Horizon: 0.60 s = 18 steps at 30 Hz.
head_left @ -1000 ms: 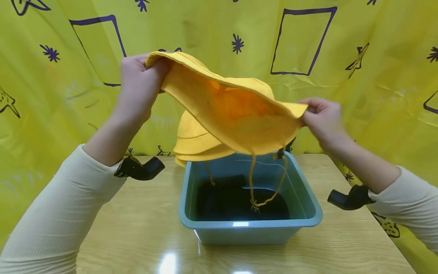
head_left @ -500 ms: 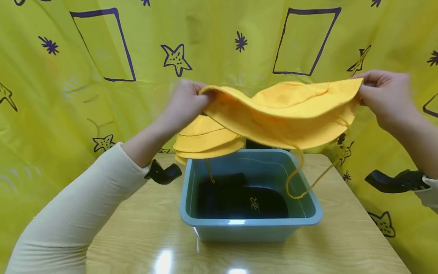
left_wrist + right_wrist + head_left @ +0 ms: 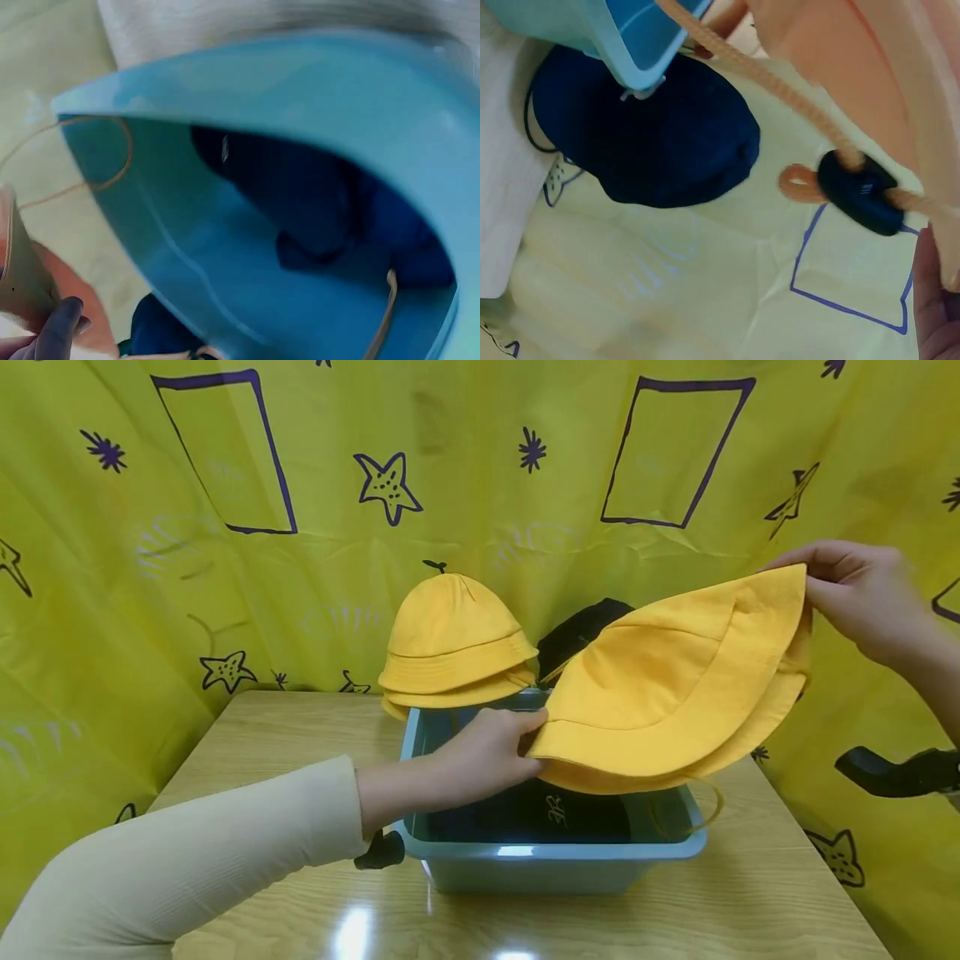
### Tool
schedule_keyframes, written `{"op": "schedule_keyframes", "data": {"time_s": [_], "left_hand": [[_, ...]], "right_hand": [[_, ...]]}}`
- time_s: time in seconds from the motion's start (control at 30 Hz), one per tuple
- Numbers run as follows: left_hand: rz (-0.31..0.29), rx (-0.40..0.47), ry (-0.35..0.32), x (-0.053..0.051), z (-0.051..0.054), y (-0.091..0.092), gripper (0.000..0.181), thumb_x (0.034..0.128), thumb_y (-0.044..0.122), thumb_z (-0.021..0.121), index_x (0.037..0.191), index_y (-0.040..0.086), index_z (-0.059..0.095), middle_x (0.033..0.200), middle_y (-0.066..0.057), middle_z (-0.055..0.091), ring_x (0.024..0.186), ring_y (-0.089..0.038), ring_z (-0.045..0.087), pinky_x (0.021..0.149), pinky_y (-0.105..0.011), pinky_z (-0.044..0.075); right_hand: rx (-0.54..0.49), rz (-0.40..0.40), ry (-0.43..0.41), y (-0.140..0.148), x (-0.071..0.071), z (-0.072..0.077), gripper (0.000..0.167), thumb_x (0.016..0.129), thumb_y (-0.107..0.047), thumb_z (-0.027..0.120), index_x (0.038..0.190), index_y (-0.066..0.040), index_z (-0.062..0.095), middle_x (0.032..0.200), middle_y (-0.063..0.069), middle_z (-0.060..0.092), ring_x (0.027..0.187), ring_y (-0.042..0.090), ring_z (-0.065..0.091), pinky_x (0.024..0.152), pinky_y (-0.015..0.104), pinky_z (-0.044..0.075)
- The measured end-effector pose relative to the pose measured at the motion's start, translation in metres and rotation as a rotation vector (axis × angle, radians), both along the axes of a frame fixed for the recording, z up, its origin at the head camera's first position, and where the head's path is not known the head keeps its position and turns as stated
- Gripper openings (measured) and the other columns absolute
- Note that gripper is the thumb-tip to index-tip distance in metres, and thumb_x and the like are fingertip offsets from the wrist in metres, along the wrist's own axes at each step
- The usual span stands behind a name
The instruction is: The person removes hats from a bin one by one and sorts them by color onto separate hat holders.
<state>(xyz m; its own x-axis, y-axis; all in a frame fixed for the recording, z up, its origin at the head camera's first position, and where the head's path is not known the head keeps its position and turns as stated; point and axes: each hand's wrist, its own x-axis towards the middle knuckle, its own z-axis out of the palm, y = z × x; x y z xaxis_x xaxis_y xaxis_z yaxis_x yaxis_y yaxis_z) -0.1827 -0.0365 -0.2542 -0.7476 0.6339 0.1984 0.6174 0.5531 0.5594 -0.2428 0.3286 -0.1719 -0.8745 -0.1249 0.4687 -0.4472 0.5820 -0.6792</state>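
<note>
A yellow bucket hat [image 3: 660,693] is stretched between my hands above the right side of a blue-green plastic bin [image 3: 555,870]. My left hand [image 3: 480,756] pinches its brim at the lower left, over the bin. At the upper right, my right hand [image 3: 862,597] pinches the opposite part of the brim between thumb and fingers. The hat hangs tilted, crown toward the back left. From it dangles a cord with a black toggle [image 3: 859,191], seen in the right wrist view. Dark caps [image 3: 517,818] lie inside the bin, one bearing a light emblem; the hat and left arm partly cover them.
Stacked yellow bucket hats [image 3: 457,627], the top one with a small sprout, stand at the bin's back left corner. Behind the bin is a dark cap [image 3: 581,631]. The wooden table [image 3: 300,735] meets a yellow patterned curtain [image 3: 480,468] at the back.
The hat has swung from underside facing me to its outer side showing, and moved right. My left hand has come down and right to the lower brim; my right hand has moved rightward.
</note>
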Motion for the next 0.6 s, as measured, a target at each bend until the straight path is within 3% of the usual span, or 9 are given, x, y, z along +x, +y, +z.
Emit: {"op": "schedule_keyframes", "data": {"time_s": [0.13,0.23,0.4,0.5,0.6], "left_hand": [[-0.047,-0.105,-0.057,0.002,-0.011,0.019,0.007,0.0854,0.012,0.068,0.089,0.008,0.063,0.063,0.003,0.053,0.054,-0.007,0.046,0.049,-0.014,0.037],[-0.099,-0.167,-0.107,0.009,-0.017,0.041,0.021,0.0869,0.019,0.067,0.072,0.012,0.054,0.058,0.006,0.047,0.05,-0.004,0.046,0.047,-0.013,0.038],[-0.145,-0.186,-0.203,0.025,-0.02,0.07,0.035,0.0875,0.028,0.066,0.061,0.014,0.048,0.053,0.008,0.042,0.044,-0.002,0.042,0.043,-0.013,0.035],[-0.162,-0.157,-0.249,0.03,-0.02,0.076,0.036,0.0876,0.029,0.066,0.06,0.015,0.048,0.053,0.009,0.04,0.046,-0.001,0.04,0.043,-0.014,0.033],[-0.148,-0.115,-0.263,0.032,-0.018,0.074,0.033,0.0885,0.026,0.064,0.062,0.015,0.048,0.054,0.009,0.04,0.048,-0.001,0.04,0.044,-0.014,0.032]], "right_hand": [[0.102,-0.01,0.004,0.001,-0.002,0.009,0.024,0.094,-0.007,0.055,0.094,-0.026,0.07,0.07,-0.021,0.065,0.054,-0.001,0.057,0.049,0.01,0.042],[0.227,-0.045,0.003,-0.002,-0.004,0.014,0.023,0.094,-0.01,0.056,0.094,-0.029,0.07,0.07,-0.028,0.063,0.054,-0.003,0.057,0.047,0.011,0.041],[0.341,0.023,0.002,-0.013,-0.004,0.018,0.02,0.093,-0.008,0.058,0.1,-0.02,0.072,0.072,-0.026,0.064,0.06,-0.004,0.058,0.053,0.01,0.042],[0.381,0.068,0.034,-0.018,-0.003,0.019,0.022,0.092,-0.002,0.058,0.099,-0.017,0.072,0.074,-0.025,0.065,0.062,-0.004,0.058,0.055,0.009,0.042],[0.388,0.066,0.058,-0.019,-0.004,0.02,0.03,0.091,0.002,0.057,0.096,-0.023,0.073,0.072,-0.029,0.063,0.062,-0.007,0.058,0.055,0.007,0.042]]}}
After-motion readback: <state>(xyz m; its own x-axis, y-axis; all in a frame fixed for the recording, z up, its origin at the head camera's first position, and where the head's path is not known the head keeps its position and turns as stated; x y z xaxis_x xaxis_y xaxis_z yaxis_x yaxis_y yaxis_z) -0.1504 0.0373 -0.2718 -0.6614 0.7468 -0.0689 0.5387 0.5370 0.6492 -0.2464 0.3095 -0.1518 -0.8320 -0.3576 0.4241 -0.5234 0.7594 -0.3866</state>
